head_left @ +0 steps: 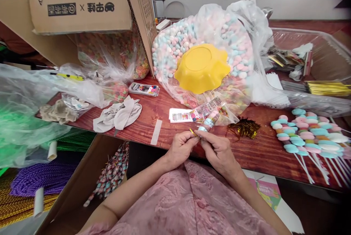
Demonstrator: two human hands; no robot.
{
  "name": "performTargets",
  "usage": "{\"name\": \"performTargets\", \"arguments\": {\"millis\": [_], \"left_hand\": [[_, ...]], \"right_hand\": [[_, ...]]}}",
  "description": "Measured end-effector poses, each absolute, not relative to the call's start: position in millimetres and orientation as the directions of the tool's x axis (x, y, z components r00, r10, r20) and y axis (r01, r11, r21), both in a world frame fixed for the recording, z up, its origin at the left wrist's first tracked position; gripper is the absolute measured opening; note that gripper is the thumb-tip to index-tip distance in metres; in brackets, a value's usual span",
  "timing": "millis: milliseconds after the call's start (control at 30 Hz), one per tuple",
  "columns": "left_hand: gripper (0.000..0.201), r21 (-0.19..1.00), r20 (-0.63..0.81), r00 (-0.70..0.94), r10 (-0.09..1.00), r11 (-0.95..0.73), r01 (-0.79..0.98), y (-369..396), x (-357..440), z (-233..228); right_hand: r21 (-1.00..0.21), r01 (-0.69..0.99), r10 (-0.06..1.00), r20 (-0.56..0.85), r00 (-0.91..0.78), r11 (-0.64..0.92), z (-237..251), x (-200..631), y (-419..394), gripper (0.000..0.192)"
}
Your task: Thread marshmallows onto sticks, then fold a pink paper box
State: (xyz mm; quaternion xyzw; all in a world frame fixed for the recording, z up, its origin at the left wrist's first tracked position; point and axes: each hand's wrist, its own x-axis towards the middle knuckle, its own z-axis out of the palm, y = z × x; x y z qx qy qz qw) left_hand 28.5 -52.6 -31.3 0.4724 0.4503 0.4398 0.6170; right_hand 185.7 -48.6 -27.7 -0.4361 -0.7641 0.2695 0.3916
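Observation:
Both my hands meet at the table's front edge, fingers pinched together. Between them is the gathered end of a clear-wrapped marshmallow skewer [209,121], pink and pale blue, which points away from me. My left hand [181,147] pinches a short gold twist tie [192,132] at that end. My right hand [218,151] closes on the wrapper's neck beside it; the fingertips partly hide the neck. Just beyond lie printed cards [181,115] and a clear printed wrapper [207,106]. Right of my hands is a bunch of dark gold twist ties [244,128].
A yellow scalloped bowl [202,68] sits upside down on a big bag of marshmallows [171,41]. Unwrapped marshmallow skewers [312,132] lie at right before a clear plastic tray [323,98]. Left are a cardboard box [82,8] and grey cloth [117,114]; finished skewers [112,173] lie below.

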Motion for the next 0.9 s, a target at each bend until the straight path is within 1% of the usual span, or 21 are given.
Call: {"name": "performTargets", "arguments": {"millis": [167,233,300,333,367,400,467,500,567,633,667,700,733,767,800,833,867,900], "left_hand": [[0.027,0.972,-0.175,0.172,0.969,0.198,-0.127,-51.5,26.3,-34.3],[0.025,0.972,-0.179,0.146,0.973,0.197,-0.125,-50.8,24.3,-35.3],[0.025,0.983,-0.149,0.112,0.982,0.16,-0.091,-49.9,23.1,-34.4],[0.025,0.99,-0.121,0.1,0.988,0.128,-0.066,-49.5,23.0,-33.3],[0.025,0.995,-0.088,0.099,0.991,0.093,-0.043,-49.2,23.3,-31.8],[0.026,0.998,-0.052,0.108,0.993,0.055,-0.027,-49.0,24.0,-30.0],[0.026,1.0,0.017,0.151,0.988,-0.018,0.007,-48.9,25.7,-25.5],[0.027,0.998,0.049,0.179,0.983,-0.057,0.036,-48.7,26.4,-23.0],[0.029,0.983,0.11,0.234,0.966,-0.141,0.119,-47.7,26.9,-17.4],[0.03,0.965,0.129,0.287,0.949,-0.187,0.185,-45.4,25.5,-12.0],[0.03,0.969,0.102,0.318,0.943,-0.166,0.183,-43.9,24.0,-9.8],[0.028,0.982,0.044,0.353,0.934,-0.105,0.154,-42.4,22.1,-8.2],[0.026,0.994,-0.041,0.401,0.915,-0.004,0.111,-41.2,19.7,-7.1],[0.024,0.99,-0.138,0.463,0.875,0.123,0.063,-40.3,17.2,-6.6],[0.021,0.967,-0.227,0.532,0.815,0.255,0.022,-40.0,14.6,-6.6],[0.02,0.927,-0.299,0.598,0.743,0.376,-0.003,-40.1,12.1,-6.8],[0.018,0.881,-0.351,0.655,0.669,0.473,-0.011,-40.7,10.0,-7.0],[0.017,0.84,-0.385,0.697,0.605,0.542,-0.007,-41.5,8.4,-7.0]], "right_hand": [[-0.731,0.473,0.868,0.376,-0.324,0.492,-31.5,181.7,-52.1,0.037],[-0.742,0.46,0.874,0.415,-0.254,0.487,-35.2,179.9,-57.1,0.032],[-0.809,0.41,0.904,0.411,-0.115,0.42,-38.9,178.5,-63.1,0.02],[-0.865,0.356,0.931,0.361,-0.05,0.354,-40.5,178.1,-65.8,0.013],[-0.922,0.282,0.962,0.275,-0.009,0.266,-41.9,177.7,-67.8,0.01],[-0.967,0.195,0.986,0.166,0.0,0.163,-43.0,177.4,-68.9,0.011],[-0.999,0.013,0.998,-0.04,-0.053,-0.04,-44.3,177.2,-68.0,0.018],[-0.99,-0.075,0.99,-0.109,-0.087,-0.116,-44.7,177.3,-66.0,0.022],[-0.952,-0.218,0.971,-0.182,-0.157,-0.214,-44.7,178.9,-59.9,0.027],[-0.928,-0.272,0.95,-0.187,-0.249,-0.254,-44.2,183.0,-53.7,0.032],[-0.936,-0.251,0.939,-0.168,-0.3,-0.248,-43.6,186.3,-51.4,0.033],[-0.958,-0.197,0.93,-0.13,-0.343,-0.207,-42.7,190.3,-50.1,0.034],[-0.987,-0.12,0.929,-0.06,-0.366,-0.111,-41.3,195.1,-49.7,0.033],[-0.999,-0.014,0.919,0.045,-0.391,0.043,-39.4,200.3,-50.1,0.031],[-0.969,0.099,0.887,0.163,-0.432,0.226,-36.8,205.8,-51.1,0.028],[-0.897,0.189,0.831,0.269,-0.486,0.401,-33.4,211.1,-52.2,0.027],[-0.81,0.24,0.765,0.343,-0.544,0.534,-29.2,216.0,-53.3,0.028],[-0.732,0.256,0.695,0.389,-0.605,0.632,-24.3,220.1,-54.0,0.028]]}}
